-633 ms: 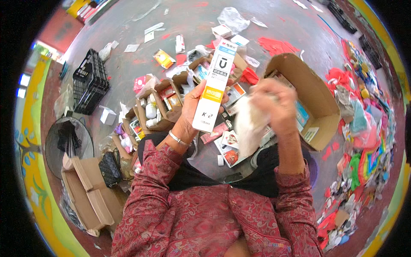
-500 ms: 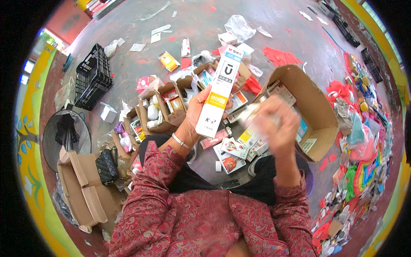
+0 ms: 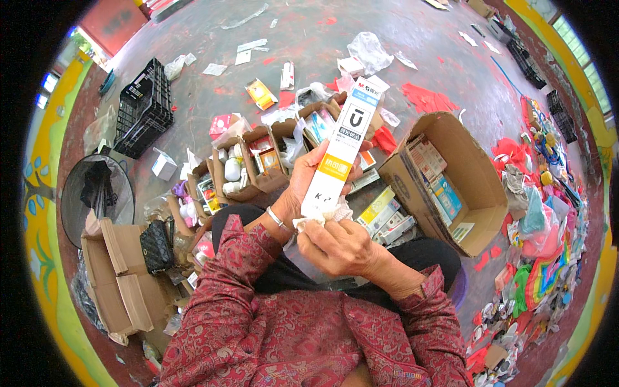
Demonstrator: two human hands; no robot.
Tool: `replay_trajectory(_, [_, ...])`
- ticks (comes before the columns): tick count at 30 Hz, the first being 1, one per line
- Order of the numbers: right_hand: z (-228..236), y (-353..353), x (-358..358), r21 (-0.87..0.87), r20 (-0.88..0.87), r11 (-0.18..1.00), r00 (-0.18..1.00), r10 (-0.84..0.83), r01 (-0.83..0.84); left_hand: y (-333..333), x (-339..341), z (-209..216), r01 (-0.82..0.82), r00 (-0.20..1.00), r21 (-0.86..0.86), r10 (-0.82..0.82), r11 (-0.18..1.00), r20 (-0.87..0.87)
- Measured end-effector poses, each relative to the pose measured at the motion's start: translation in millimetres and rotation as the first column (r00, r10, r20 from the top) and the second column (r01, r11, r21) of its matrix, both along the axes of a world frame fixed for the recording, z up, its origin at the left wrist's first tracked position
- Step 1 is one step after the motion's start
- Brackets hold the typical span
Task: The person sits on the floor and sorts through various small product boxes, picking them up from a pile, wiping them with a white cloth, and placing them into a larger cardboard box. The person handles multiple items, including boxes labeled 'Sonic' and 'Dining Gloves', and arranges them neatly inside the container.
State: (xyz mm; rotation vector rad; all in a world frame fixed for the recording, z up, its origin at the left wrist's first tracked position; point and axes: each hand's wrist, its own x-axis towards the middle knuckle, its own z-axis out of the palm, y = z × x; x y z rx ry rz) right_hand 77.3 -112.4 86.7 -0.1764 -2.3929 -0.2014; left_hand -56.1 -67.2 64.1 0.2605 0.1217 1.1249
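Over the littered floor, we see the left hand gripping a box, the right hand pinching a cloth whose hard pressing could dent the box.

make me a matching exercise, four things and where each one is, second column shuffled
1. long white carton
2. pale crumpled cloth
3. black bag
4. large open cardboard box

A. to the right of the hands, flat packs inside
B. in the right hand
C. beside brown cardboard at lower left
D. in the left hand

Pairs: 1-D, 2-B, 3-C, 4-A
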Motion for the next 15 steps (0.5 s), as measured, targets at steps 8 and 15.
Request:
replay_trajectory(8, [-7.1, -0.2, -3.2, 0.085, -0.061, 0.995, 0.996, 0.062, -0.057, -5.1, -0.3, 8.9, 0.027, 0.999, 0.061, -0.025, 0.998, -0.029])
replay_trajectory(15, [-8.1, 0.6, -5.6, 0.098, -0.099, 0.994, 0.993, 0.057, -0.048, -6.1, -1.1, 7.6, 0.032, 0.999, 0.055, -0.03, 0.998, -0.042])
